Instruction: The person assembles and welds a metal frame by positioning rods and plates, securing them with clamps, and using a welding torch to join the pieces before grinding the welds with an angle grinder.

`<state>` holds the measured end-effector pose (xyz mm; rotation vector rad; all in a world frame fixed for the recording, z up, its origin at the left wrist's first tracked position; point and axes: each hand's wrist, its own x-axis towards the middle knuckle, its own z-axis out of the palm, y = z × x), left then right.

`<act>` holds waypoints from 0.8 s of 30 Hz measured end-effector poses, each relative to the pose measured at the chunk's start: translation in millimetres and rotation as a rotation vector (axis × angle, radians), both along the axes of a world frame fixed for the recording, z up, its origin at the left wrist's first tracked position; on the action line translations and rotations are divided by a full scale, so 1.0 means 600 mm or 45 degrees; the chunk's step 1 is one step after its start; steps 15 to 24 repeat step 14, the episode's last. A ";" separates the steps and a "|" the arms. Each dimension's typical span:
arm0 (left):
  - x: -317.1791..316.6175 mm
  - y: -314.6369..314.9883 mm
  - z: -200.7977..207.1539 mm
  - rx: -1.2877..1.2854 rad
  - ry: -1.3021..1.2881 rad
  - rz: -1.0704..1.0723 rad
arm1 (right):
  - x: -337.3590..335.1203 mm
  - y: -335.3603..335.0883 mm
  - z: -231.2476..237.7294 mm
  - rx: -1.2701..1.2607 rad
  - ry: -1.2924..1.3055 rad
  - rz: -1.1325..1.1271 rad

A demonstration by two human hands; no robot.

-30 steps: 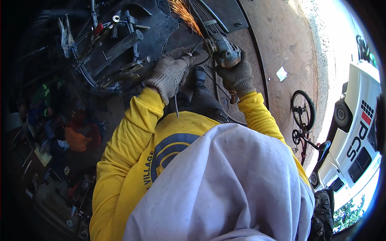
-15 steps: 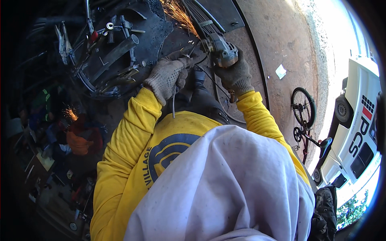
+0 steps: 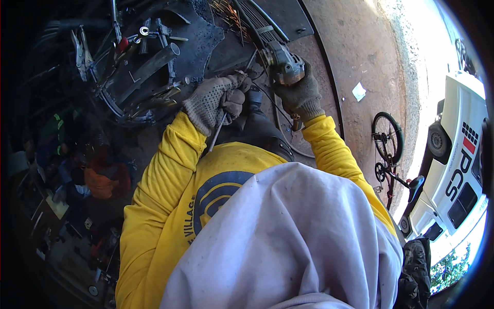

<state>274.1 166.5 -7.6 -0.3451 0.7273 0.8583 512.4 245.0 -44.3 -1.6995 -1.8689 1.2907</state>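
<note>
My left hand (image 3: 212,101), in a grey knitted work glove with dark dots, is closed around a thin metal rod (image 3: 216,134). The rod slants: its lower end sticks out toward my yellow shirt, while its upper end points up at the grinder. My right hand (image 3: 302,93), gloved too, grips an angle grinder (image 3: 286,65) by its body, just right of the rod's upper end. The disc is hard to make out, and I cannot tell whether the rod touches it. Some dull orange sparks (image 3: 230,16) streak away above the grinder.
A dark metal worktable (image 3: 213,51) bears a welded tube frame (image 3: 146,72) and locking pliers (image 3: 81,54). A cable (image 3: 278,116) hangs below the grinder. On the right are a bicycle (image 3: 388,139) and a white van (image 3: 453,165). A person in orange (image 3: 100,183) is at the dim left.
The spark stream above the grinder has thinned and dimmed. In my left hand the rod has tilted, its lower end swinging left. Sparks near the person at left are gone.
</note>
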 end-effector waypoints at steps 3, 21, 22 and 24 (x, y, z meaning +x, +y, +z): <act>0.001 0.002 0.008 -0.064 -0.081 0.087 | 0.000 -0.002 0.003 -0.052 -0.001 -0.028; 0.000 0.005 0.023 0.025 -0.013 0.014 | 0.004 -0.004 -0.012 0.048 0.043 -0.001; 0.000 0.005 0.023 0.025 -0.013 0.014 | 0.004 -0.004 -0.012 0.048 0.043 -0.001; 0.000 0.005 0.023 0.025 -0.013 0.014 | 0.004 -0.004 -0.012 0.048 0.043 -0.001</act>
